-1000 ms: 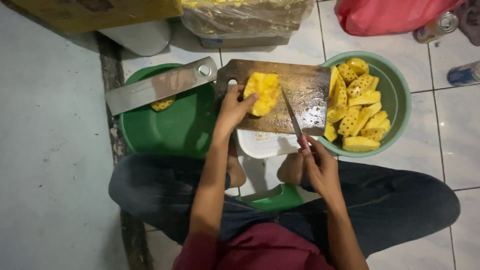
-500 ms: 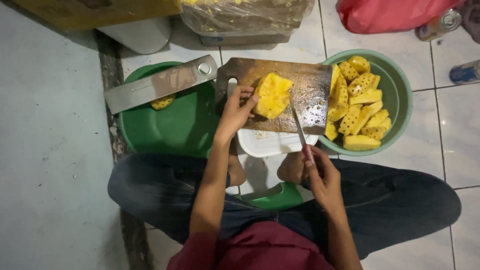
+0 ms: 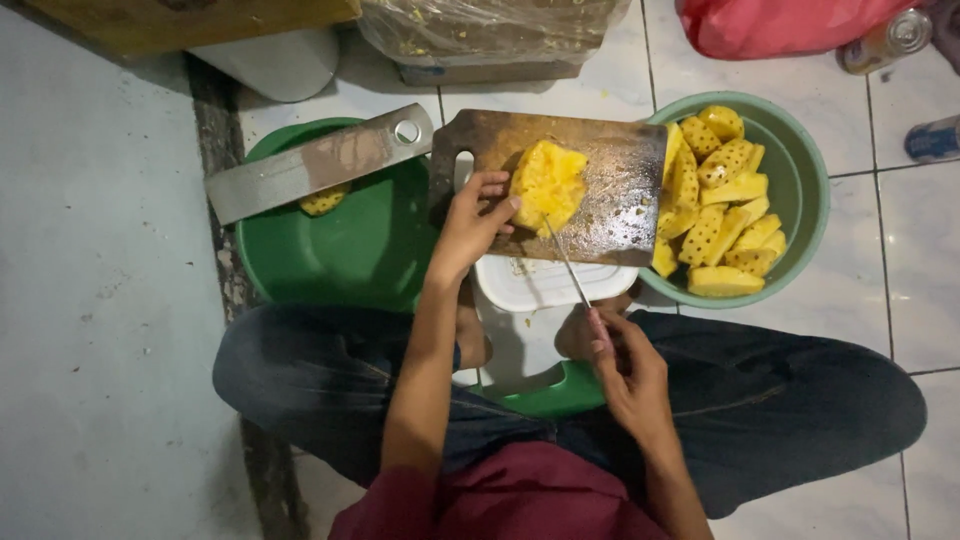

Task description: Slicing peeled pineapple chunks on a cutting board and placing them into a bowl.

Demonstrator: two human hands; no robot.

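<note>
My left hand [image 3: 472, 222] holds a peeled yellow pineapple piece [image 3: 548, 186] upright on a dark wooden cutting board [image 3: 610, 170]. A thin knife [image 3: 566, 262] is gripped in my right hand [image 3: 630, 372], its tip touching the lower edge of the pineapple. The board rests over a white container [image 3: 545, 285] between two basins.
A pale green basin [image 3: 800, 190] at right holds several cut pineapple wedges [image 3: 720, 200]. A darker green basin [image 3: 330, 250] at left has a metal cleaver blade [image 3: 315, 165] across it and one fruit scrap. My crossed legs and bare feet lie below. A plastic bag and red bag sit behind.
My left hand turned the pineapple piece upright and shifted it toward the board's middle. The knife swung from the board's right side toward the pineapple's lower edge.
</note>
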